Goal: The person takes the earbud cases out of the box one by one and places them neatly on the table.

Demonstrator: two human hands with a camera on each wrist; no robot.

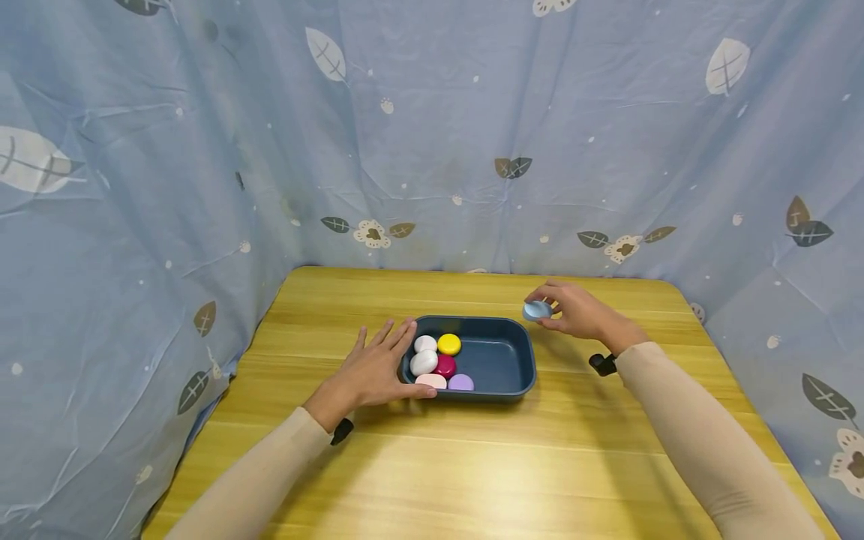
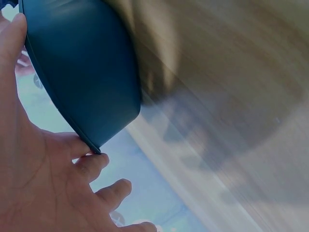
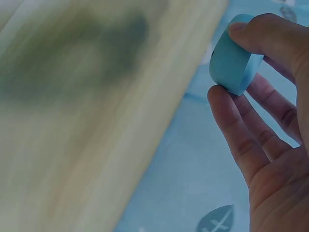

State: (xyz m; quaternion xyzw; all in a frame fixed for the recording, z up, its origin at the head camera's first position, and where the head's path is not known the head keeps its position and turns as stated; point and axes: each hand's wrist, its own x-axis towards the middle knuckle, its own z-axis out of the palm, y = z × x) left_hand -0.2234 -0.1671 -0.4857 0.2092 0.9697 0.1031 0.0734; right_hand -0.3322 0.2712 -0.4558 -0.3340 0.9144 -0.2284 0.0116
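A dark blue rectangular tray (image 1: 502,358) with raised walls sits on the table. In its left part lie several smooth rounded pieces, among them a yellow piece (image 1: 448,344), a dark red piece (image 1: 445,366), a lilac piece (image 1: 461,382) and a white piece (image 1: 424,363). My left hand (image 1: 378,369) rests on the tray's left end with fingers spread, thumb and forefinger touching the rim. Beyond the tray's right end, my right hand (image 1: 579,311) pinches a light blue thick disc (image 3: 231,60) between thumb and fingertips, held above the table.
The wooden table (image 1: 432,457) extends around the tray. Blue leaf-print curtains (image 1: 432,135) hang behind its far edge and along both sides. Dark wrist mounts (image 1: 603,364) hang under both wrists.
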